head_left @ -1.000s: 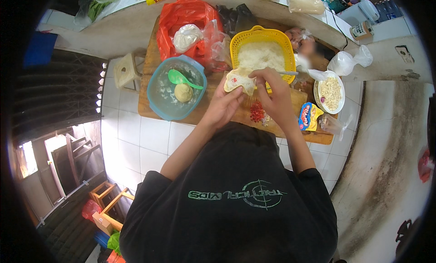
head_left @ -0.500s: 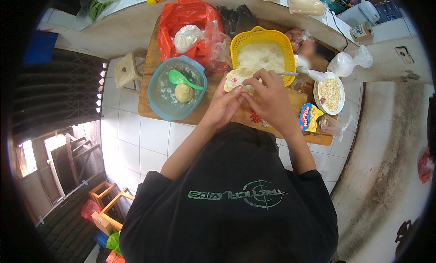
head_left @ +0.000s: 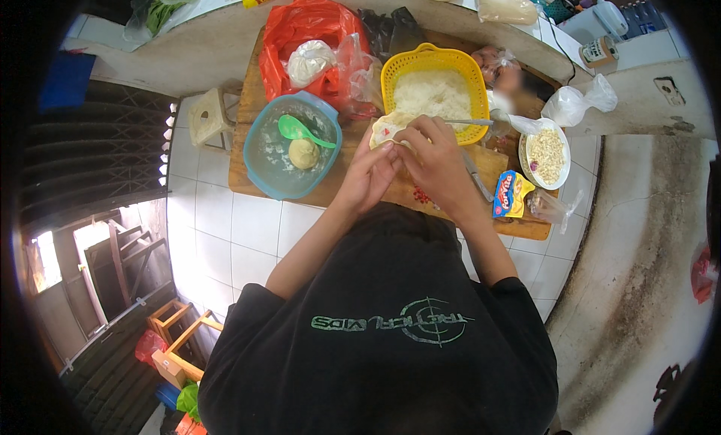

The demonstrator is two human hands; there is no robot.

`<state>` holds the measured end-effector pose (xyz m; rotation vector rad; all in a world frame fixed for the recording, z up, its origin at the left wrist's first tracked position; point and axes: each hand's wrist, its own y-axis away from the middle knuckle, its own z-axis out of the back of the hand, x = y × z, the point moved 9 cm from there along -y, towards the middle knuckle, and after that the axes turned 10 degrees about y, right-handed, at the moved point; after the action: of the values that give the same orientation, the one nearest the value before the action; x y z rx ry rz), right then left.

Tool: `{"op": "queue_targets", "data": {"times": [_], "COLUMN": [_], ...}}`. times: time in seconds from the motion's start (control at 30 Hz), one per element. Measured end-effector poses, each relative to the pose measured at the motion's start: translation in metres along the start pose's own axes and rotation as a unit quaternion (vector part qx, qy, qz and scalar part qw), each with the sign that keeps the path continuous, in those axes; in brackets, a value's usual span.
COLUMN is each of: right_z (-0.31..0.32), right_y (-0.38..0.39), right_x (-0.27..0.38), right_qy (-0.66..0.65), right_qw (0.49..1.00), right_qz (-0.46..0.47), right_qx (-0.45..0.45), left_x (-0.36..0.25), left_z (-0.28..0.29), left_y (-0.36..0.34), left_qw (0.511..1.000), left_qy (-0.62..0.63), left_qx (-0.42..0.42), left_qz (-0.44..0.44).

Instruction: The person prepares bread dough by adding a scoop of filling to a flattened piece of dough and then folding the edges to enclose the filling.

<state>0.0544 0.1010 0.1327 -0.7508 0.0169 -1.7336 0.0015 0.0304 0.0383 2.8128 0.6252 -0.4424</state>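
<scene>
A flattened piece of pale dough (head_left: 384, 129) with white filling and a small red bit rests on the fingers of my left hand (head_left: 366, 174), its thumb at the near edge. My right hand (head_left: 437, 159) pinches the dough's right edge, and its fingers hide part of it. Just beyond is a yellow basket (head_left: 386, 82) of white shredded filling (head_left: 432, 93), with a metal utensil handle (head_left: 469, 122) over its near side. Small red pieces (head_left: 422, 196) lie under my right hand. A knife (head_left: 478, 178) sits on the wooden board to the right.
To the left, a blue basin (head_left: 259, 168) holds a dough ball (head_left: 303, 154) and a green spoon (head_left: 293, 127). A red plastic bag (head_left: 274, 56) stands behind it. At right are a white bowl (head_left: 562, 172) of pale chopped pieces and a blue-yellow packet (head_left: 512, 195) on the wooden table (head_left: 239, 181).
My right hand has shifted slightly left and nearer my left hand, its fingers drawn closer together on the dough's edge. The knife shows more now.
</scene>
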Motion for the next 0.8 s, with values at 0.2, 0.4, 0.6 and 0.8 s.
{"op": "queue_targets", "data": {"times": [0.2, 0.4, 0.6, 0.8], "right_z": [0.005, 0.006, 0.005, 0.003], "right_y": [-0.001, -0.001, -0.003, -0.005], "right_x": [-0.006, -0.014, -0.014, -0.017], "right_qy": [-0.088, -0.149, -0.156, -0.156], "right_qw": [0.995, 0.985, 0.983, 0.981], "right_qz": [-0.043, -0.086, -0.096, -0.112], "right_qx": [-0.026, -0.016, -0.003, -0.016], "left_x": [-0.001, -0.002, -0.003, -0.004], "left_z": [0.009, 0.012, 0.013, 0.009], "left_y": [0.0, -0.001, -0.002, -0.001], "left_qw": [1.0, 0.999, 0.999, 0.998], "left_qy": [0.003, -0.044, -0.038, -0.049], "left_qx": [-0.006, -0.022, -0.023, -0.015], "left_qz": [-0.003, -0.014, -0.017, -0.021]}}
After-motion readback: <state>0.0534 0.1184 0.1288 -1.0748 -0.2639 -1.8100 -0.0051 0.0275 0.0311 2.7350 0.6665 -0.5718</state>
